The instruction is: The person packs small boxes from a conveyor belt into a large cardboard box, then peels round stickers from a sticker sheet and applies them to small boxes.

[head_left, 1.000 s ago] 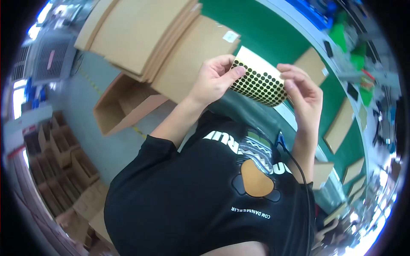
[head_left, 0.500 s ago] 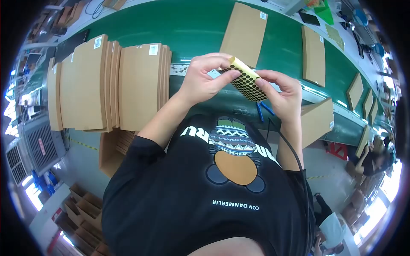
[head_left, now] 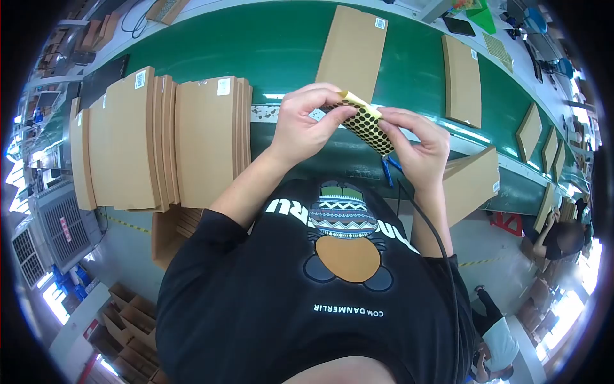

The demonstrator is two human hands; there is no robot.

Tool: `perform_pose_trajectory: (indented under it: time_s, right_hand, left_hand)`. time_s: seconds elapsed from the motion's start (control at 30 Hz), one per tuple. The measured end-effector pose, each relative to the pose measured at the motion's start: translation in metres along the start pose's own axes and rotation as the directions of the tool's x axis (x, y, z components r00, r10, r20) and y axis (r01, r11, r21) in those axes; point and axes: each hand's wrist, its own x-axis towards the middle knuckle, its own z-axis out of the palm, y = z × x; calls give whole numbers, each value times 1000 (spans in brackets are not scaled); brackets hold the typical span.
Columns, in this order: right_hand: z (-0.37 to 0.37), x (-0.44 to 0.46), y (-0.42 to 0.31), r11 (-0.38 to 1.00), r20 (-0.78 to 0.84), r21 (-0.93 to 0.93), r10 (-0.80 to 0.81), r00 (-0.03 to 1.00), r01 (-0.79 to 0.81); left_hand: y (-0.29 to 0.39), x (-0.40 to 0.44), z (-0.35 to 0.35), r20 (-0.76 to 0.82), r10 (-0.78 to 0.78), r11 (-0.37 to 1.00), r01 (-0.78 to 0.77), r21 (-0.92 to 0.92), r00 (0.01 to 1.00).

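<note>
Between my hands is a yellow sheet of black dot stickers [head_left: 366,128], bent into a curve with its dotted side towards me. My left hand [head_left: 307,121] pinches the sheet's upper left corner between thumb and fingers. At the opposite end, the thumb and fingers of my right hand [head_left: 419,142] close on the right edge. Just below the sheet, blue-handled pliers [head_left: 387,173] are partly covered by it. A flat cardboard box [head_left: 352,54] lies on the green conveyor belt [head_left: 268,48] beyond my hands.
Several flat cardboard boxes stand stacked on edge [head_left: 208,134] at my left. Another box [head_left: 470,182] leans by my right forearm, and more lie along the belt [head_left: 462,83]. A black cable [head_left: 427,214] runs past my right arm. Another person [head_left: 559,240] sits at far right.
The box on the belt beyond my hands has shifted slightly left in view, and the view has tilted a little. Both hands keep their grip; the sheet's top edge is folded slightly differently.
</note>
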Motion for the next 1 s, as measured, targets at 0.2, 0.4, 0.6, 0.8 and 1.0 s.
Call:
perform_pose_trajectory:
  time_s: [0.2, 0.4, 0.6, 0.8, 1.0]
  right_hand:
    - [-1, 15, 35, 967, 20, 160, 200, 980, -200]
    - [18, 73, 184, 806, -70, 390, 508, 858, -445]
    - [63, 127, 289, 711, -85, 382, 663, 744, -590]
    - [100, 170, 308, 507, -61, 623, 791, 609, -595]
    - [101, 159, 277, 500, -115, 722, 768, 631, -478]
  left_hand:
    - [-42, 8, 2, 38, -372, 865, 362, -347, 927]
    - [-187, 65, -24, 83, -805, 535, 779, -326, 587]
    - [-303, 131, -33, -53, -753, 647, 724, -241, 656]
    - [-365, 173, -12, -113, -757, 652, 755, -64, 644]
    - [-315, 173, -26, -18, -798, 556, 726, -405, 602]
